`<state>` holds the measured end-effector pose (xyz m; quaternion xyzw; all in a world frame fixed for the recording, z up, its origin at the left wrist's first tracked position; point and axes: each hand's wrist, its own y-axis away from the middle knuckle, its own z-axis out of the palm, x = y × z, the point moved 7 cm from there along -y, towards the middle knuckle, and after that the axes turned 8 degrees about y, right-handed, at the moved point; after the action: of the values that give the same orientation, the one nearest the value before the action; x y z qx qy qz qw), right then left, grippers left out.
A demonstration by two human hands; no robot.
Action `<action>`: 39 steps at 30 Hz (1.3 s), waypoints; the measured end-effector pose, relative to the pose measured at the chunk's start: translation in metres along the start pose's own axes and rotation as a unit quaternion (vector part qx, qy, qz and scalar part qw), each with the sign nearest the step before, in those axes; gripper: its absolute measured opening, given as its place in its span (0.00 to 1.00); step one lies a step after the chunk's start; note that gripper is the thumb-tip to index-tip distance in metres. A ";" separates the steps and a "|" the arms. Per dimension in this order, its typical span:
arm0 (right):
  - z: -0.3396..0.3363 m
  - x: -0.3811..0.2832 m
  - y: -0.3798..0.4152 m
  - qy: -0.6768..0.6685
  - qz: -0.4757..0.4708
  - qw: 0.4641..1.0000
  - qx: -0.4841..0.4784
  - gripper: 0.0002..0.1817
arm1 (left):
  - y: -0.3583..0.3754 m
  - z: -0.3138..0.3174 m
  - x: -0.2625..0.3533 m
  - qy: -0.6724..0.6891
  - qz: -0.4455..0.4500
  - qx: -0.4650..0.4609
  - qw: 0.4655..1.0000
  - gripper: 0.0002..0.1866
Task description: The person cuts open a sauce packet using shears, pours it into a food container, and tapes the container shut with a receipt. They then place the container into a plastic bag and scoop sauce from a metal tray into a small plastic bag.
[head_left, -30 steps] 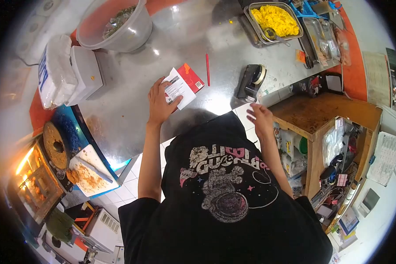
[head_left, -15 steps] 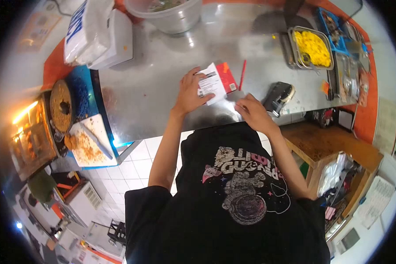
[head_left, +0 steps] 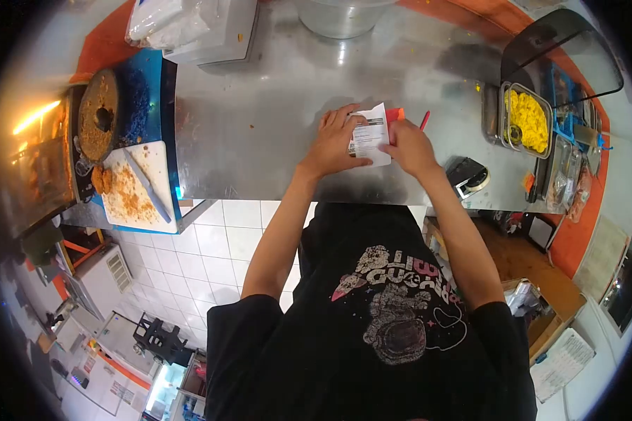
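Note:
A white printed slip of paper (head_left: 372, 140) lies near the front of the steel table, partly over a red-orange booklet or card (head_left: 395, 114). My left hand (head_left: 336, 144) grips the slip at its left side, with fingers on the upper part and the thumb along the lower edge. At the right edge, my right hand (head_left: 412, 149) has its fingers curled and its thumb against the paper, covering most of the red piece. Just beyond my right hand lies a red pen (head_left: 425, 120).
A dark device with a silvery end (head_left: 467, 175) sits right on the steel table (head_left: 260, 105). Farther right are a tray of yellow food (head_left: 529, 123) and a clear dark lid (head_left: 565, 56). At left are a cutting board with a knife (head_left: 144, 184) and a round pan (head_left: 97, 116).
My right hand has moved up to the paper's right edge; the grey flat piece by its fingers no longer shows. My left fingers have drawn in on the slip. The camera view has shifted.

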<state>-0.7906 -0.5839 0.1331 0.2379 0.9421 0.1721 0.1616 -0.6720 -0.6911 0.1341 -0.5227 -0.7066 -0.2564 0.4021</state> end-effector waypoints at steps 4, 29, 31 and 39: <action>-0.004 0.042 0.022 -0.099 0.108 0.981 0.129 0.24 | 0.000 -0.002 0.011 -0.044 0.003 -0.028 0.999 0.44; 0.204 0.143 0.596 -0.803 0.259 0.359 0.400 0.37 | 0.117 0.278 0.396 0.003 0.247 -0.400 0.883 0.34; 0.262 0.151 0.684 -0.765 0.321 0.271 0.489 0.37 | 0.142 0.348 0.417 0.040 0.266 -0.454 0.849 0.26; 0.424 0.170 0.910 -0.618 0.394 -0.083 0.675 0.36 | 0.251 0.610 0.568 0.094 0.331 -0.634 0.692 0.12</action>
<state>-0.4117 0.3596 0.0832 -0.5670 0.1560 0.7335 -0.3408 -0.6923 0.1696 0.2617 -0.8265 -0.1160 -0.5420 0.0981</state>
